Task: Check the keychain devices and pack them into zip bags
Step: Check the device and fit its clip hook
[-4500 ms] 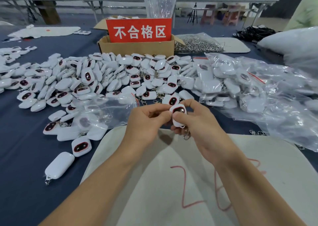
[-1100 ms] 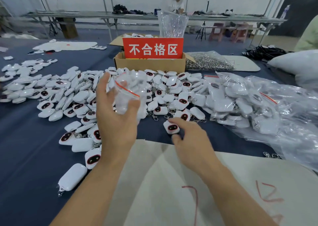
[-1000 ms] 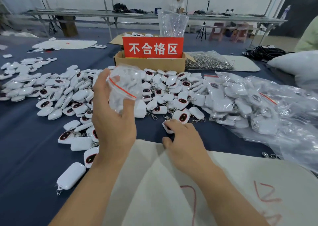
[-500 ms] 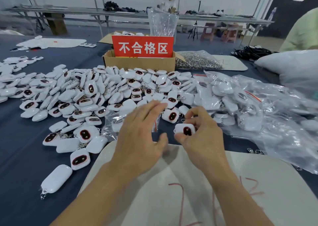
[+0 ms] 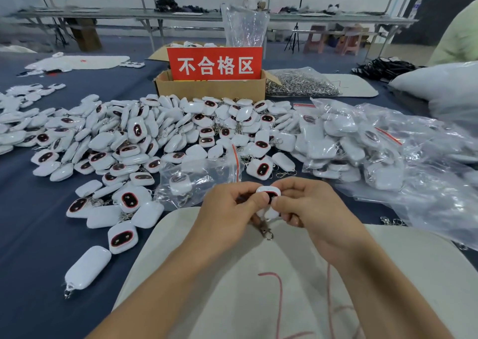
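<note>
We pinch one white keychain device (image 5: 268,196) between left hand (image 5: 227,209) and right hand (image 5: 307,204), above the white mat (image 5: 388,274). Zip bag (image 5: 199,178) lies just behind, device pile (image 5: 144,137) beyond.

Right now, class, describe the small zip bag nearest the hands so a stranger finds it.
From the cardboard box with the red sign, come down across the heap of white keychains. Just beyond the left hand lies a clear zip bag; unlike the full bags at right, it's nearly empty.
</note>
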A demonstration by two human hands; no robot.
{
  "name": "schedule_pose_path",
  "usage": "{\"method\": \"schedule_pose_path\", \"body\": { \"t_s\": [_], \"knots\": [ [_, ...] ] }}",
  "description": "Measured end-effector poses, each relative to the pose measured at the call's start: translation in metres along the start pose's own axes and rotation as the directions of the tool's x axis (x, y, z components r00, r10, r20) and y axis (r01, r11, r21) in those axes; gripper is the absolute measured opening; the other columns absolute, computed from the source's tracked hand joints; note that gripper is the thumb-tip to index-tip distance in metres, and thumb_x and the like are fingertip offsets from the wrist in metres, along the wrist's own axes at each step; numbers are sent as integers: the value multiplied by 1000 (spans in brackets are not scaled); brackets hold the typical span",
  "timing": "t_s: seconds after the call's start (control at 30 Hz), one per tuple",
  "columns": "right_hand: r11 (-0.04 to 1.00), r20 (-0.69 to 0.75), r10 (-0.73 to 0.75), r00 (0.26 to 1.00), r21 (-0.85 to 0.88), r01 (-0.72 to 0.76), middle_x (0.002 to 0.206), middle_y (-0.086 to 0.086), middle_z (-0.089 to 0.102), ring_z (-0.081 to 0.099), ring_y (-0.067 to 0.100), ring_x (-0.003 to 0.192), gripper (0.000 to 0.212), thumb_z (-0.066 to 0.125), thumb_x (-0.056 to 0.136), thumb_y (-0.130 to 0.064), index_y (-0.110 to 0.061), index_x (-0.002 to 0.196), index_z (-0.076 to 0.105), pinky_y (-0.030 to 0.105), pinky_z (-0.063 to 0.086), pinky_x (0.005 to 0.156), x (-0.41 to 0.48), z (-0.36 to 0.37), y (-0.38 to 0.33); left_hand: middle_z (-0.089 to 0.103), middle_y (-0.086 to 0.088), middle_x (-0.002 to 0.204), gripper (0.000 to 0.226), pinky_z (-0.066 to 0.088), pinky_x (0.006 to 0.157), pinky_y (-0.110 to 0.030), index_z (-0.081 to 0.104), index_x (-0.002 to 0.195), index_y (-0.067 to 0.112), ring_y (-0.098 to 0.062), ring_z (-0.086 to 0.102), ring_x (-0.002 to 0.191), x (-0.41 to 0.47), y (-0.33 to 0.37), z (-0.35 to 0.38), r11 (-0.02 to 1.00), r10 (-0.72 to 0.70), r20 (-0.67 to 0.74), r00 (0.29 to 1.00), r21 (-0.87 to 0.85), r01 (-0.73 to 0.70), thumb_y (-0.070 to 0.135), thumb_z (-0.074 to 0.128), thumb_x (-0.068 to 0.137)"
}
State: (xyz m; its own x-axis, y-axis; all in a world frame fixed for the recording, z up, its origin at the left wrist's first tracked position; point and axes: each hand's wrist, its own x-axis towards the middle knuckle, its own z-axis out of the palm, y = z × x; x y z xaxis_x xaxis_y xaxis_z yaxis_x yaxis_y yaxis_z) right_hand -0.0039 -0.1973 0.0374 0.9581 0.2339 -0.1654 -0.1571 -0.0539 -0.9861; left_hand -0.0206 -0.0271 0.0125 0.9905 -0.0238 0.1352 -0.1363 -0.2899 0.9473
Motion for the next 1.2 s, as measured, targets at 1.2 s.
{"method": "schedule_pose_path", "body": {
  "t_s": [1.2],
  "knots": [
    [938, -71, -164, 984, -321, 134, 72, -1, 76, 51, 15, 54, 25, 71, 86, -14, -33, 92, 56, 31, 43, 57, 2, 8, 6, 75, -4, 69, 8, 54, 62, -22, 84, 88, 33, -11, 67, 59, -3, 7, 2, 984, -76, -79, 994, -166, 62, 34, 76, 89]
  ]
}}
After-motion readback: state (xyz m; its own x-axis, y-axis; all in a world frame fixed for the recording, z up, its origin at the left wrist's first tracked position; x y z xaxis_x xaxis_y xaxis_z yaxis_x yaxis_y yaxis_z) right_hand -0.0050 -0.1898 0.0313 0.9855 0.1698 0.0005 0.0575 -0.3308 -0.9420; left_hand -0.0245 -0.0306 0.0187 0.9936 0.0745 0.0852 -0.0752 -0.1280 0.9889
